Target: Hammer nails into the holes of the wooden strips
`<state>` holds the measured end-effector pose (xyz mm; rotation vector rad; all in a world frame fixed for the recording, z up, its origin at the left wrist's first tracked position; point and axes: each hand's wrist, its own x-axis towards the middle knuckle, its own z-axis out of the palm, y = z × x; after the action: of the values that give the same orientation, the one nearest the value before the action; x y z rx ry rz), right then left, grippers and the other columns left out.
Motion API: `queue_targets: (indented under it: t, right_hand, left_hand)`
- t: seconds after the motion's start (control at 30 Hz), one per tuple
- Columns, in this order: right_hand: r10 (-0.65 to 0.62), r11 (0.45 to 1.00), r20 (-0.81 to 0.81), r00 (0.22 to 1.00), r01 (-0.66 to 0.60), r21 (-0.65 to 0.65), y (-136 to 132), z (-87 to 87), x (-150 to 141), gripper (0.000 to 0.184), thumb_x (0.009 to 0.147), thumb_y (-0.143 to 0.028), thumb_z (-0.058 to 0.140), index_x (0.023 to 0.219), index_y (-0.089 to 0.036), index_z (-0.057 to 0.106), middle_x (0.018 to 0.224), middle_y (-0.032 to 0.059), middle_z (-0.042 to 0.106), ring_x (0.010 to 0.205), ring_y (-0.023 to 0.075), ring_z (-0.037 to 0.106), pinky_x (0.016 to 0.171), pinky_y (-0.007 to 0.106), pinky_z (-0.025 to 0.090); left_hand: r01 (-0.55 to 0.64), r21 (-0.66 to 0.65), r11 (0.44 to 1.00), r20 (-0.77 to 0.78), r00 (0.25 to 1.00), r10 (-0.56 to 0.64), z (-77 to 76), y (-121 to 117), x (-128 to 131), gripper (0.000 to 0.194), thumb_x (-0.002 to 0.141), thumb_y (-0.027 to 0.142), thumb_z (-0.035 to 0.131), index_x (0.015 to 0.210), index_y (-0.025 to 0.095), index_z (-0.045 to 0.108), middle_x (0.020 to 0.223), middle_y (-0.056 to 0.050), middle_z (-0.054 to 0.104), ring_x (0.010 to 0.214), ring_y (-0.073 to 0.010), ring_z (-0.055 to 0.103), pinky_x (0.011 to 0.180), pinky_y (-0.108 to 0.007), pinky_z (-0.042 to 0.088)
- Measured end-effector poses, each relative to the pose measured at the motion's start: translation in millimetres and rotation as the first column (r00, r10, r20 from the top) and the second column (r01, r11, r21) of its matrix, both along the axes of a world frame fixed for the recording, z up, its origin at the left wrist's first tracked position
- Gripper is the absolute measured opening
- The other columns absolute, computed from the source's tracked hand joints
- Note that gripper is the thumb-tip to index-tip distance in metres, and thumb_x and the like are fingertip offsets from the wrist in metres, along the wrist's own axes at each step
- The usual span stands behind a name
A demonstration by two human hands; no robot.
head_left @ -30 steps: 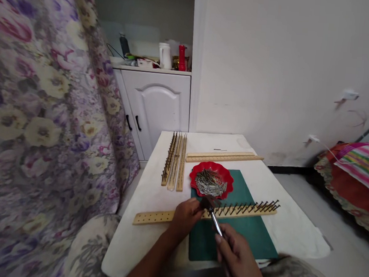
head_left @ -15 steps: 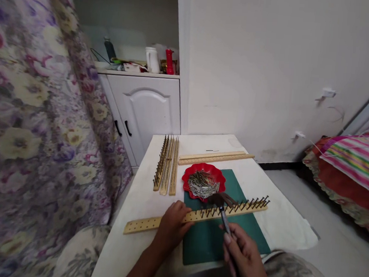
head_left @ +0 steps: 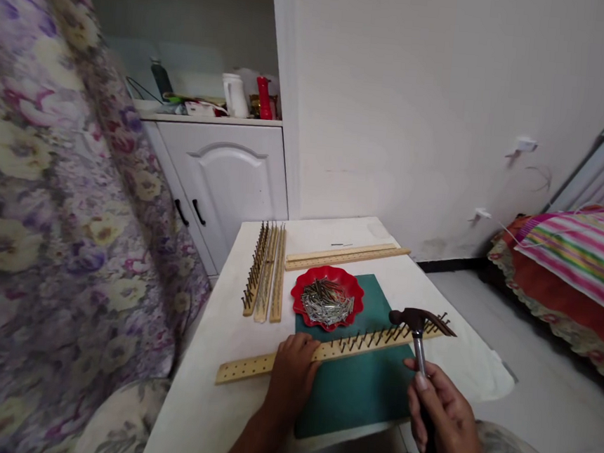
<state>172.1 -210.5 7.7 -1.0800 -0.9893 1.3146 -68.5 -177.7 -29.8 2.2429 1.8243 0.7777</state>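
My left hand [head_left: 293, 372] is closed around the middle of a long wooden strip [head_left: 247, 370] lying slantwise across the table and over a green mat [head_left: 355, 397]. Small holes dot the strip's left part; several dark nails [head_left: 363, 340] stand in its right part, tilted. In my right hand [head_left: 444, 415] is a claw hammer [head_left: 415, 321], gripped by its handle. Its head is above the strip's right end and hides some nails there. Just behind the strip, a red scalloped dish [head_left: 299, 293] holds a heap of loose nails [head_left: 327, 303].
At the table's back left lie several wooden strips [head_left: 279, 274], one bristling with nails [head_left: 256, 268]. Two more strips [head_left: 346, 257] lie behind the dish, with thin dark pieces [head_left: 340, 244] beyond them. A floral curtain [head_left: 72, 199] hangs at left; a bed [head_left: 572, 278] is at right.
My right hand has carried the hammer to the right, from the strip's middle to its right end. The strip and my left hand have shifted slightly right.
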Motion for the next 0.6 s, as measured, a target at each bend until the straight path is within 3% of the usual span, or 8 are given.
queue_targets:
  t: [0.33,0.6]
  right_hand:
    - [0.095,0.995,0.018,0.995,-0.095,-0.029,-5.1,-0.8,-4.5,0.035,0.086,-0.049,0.054,0.107,-0.021,0.050,0.044,-0.0109,0.050,0.026,0.0025,0.032,0.028,0.014,0.027]
    - [0.317,0.940,0.091,0.944,-0.300,-0.161,-14.1,-15.1,-13.9,0.046,0.080,-0.061,0.053,0.096,-0.019,0.048,0.044,-0.0109,0.047,0.032,0.0032,0.029,0.032,0.017,0.015]
  left_hand:
    - [-0.018,-0.025,1.000,0.001,1.000,0.018,2.0,7.8,27.3,0.024,0.084,0.018,0.049,0.105,0.019,0.061,0.104,-0.007,0.058,0.097,-0.0235,0.049,0.084,-0.038,0.038]
    - [0.005,0.125,0.992,0.012,1.000,-0.007,-0.2,4.9,8.1,0.027,0.084,0.016,0.049,0.110,0.019,0.057,0.110,-0.008,0.058,0.102,-0.0240,0.051,0.086,-0.040,0.041]
